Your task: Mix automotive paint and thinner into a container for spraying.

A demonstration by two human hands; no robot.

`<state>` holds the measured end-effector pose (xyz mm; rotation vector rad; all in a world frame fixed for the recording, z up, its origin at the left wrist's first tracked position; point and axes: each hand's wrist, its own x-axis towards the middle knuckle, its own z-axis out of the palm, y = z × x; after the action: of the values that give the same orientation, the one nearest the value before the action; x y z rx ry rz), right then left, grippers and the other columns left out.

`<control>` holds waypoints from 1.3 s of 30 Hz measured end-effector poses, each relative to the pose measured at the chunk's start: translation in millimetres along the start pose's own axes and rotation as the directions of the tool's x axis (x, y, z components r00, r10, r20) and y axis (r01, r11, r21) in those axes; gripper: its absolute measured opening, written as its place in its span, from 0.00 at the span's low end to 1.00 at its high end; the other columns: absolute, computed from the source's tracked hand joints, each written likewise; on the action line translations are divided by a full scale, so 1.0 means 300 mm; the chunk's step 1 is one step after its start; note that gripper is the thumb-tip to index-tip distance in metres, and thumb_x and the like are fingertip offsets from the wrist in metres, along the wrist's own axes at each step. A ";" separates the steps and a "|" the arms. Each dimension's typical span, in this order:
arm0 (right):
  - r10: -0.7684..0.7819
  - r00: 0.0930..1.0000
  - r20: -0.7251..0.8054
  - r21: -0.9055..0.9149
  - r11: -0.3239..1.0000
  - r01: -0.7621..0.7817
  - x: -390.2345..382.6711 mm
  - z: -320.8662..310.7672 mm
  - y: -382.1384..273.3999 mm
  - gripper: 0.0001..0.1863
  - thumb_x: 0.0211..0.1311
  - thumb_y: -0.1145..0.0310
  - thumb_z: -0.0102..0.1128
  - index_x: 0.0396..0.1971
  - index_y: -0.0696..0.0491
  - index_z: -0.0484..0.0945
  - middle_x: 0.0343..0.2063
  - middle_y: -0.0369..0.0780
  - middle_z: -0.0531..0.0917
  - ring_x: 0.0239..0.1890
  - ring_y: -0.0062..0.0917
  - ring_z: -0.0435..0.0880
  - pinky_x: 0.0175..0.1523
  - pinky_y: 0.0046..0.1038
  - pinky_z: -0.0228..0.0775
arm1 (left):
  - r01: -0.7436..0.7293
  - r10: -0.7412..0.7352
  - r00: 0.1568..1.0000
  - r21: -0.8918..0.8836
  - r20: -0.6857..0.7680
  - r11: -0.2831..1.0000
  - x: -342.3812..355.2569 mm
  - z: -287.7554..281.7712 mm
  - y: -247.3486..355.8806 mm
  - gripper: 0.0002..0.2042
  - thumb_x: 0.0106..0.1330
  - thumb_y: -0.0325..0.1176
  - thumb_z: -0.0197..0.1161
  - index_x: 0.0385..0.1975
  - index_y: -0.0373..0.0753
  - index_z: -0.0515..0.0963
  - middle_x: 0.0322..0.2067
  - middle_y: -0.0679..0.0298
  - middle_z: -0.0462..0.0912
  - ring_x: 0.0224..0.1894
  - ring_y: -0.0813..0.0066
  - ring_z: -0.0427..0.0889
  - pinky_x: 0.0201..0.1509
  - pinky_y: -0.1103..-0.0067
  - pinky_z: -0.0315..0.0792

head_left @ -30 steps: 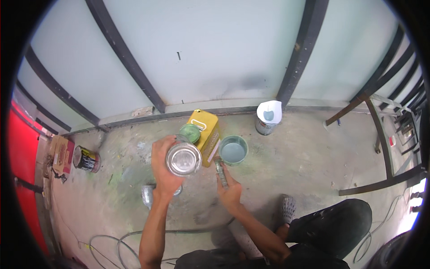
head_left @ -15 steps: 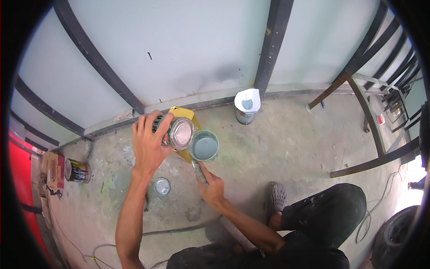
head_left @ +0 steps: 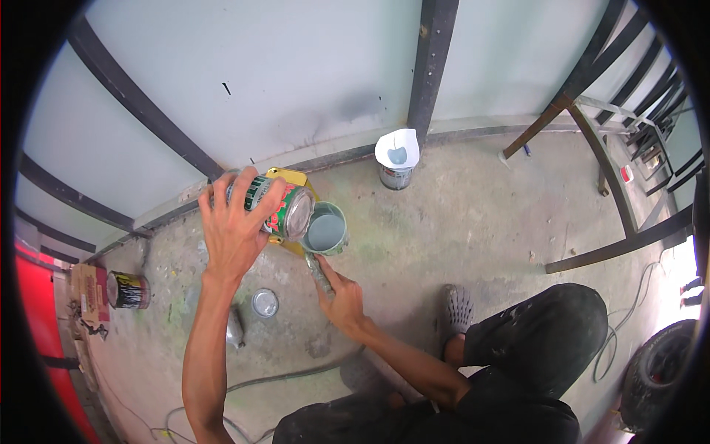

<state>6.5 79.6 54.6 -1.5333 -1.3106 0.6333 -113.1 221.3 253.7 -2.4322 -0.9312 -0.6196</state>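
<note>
Holding can (head_left: 287, 210) near cup's rim (head_left: 345, 235), floor (head_left: 458, 214) rightward

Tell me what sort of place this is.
Probably a workshop or painting area: a cup of blue-grey liquid, a stained concrete floor and a drip-streaked can suggest it.
</note>
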 end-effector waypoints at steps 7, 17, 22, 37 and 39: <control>0.052 0.999 -0.006 0.012 0.999 -0.052 0.006 -0.012 -0.020 0.34 0.64 0.72 0.67 0.72 0.43 0.73 0.41 0.56 0.88 0.40 0.53 0.88 0.42 0.42 0.80 | 0.021 -0.021 1.000 -0.046 -0.005 0.999 0.007 -0.012 0.006 0.41 0.40 0.24 0.75 0.62 0.60 0.78 0.59 0.62 0.77 0.58 0.53 0.74 0.59 0.56 0.66; 0.016 0.996 -0.093 0.043 0.999 -0.012 0.034 -0.015 0.047 0.29 0.68 0.70 0.66 0.69 0.46 0.76 0.42 0.55 0.88 0.39 0.49 0.90 0.42 0.38 0.81 | 0.336 -0.434 0.901 -0.602 -0.019 0.725 -0.050 -0.051 0.064 0.37 0.43 0.27 0.84 0.59 0.37 0.75 0.49 0.58 0.81 0.54 0.58 0.81 0.58 0.66 0.75; 0.072 0.987 -0.142 -0.010 0.997 -0.074 0.060 -0.024 0.083 0.27 0.70 0.69 0.66 0.68 0.51 0.76 0.27 0.55 0.85 0.25 0.46 0.87 0.32 0.39 0.74 | 0.525 -0.560 0.784 -0.767 0.268 0.368 -0.181 -0.104 0.101 0.38 0.47 0.29 0.86 0.59 0.33 0.72 0.50 0.59 0.83 0.51 0.73 0.83 0.57 0.73 0.78; 0.262 0.956 -0.135 0.100 0.963 -0.250 0.138 0.001 0.388 0.18 0.73 0.68 0.65 0.55 0.64 0.82 0.33 0.49 0.90 0.34 0.22 0.85 0.39 0.33 0.76 | 0.764 -0.704 0.460 -0.646 0.541 0.003 -0.709 0.090 0.339 0.35 0.49 0.29 0.86 0.57 0.35 0.73 0.47 0.62 0.84 0.51 0.74 0.83 0.58 0.74 0.77; 0.228 0.961 -0.158 0.097 0.972 -0.215 0.145 0.005 0.411 0.18 0.72 0.68 0.65 0.54 0.65 0.82 0.34 0.50 0.90 0.34 0.25 0.87 0.40 0.34 0.76 | 0.761 -0.807 0.335 -0.645 0.487 -0.074 -0.720 0.125 0.379 0.33 0.50 0.29 0.85 0.57 0.37 0.74 0.47 0.62 0.85 0.50 0.72 0.85 0.58 0.73 0.77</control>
<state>70.1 129.1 -48.6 -1.6446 -0.9837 0.6719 -168.8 59.7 75.5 -2.1073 -2.6384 -1.9276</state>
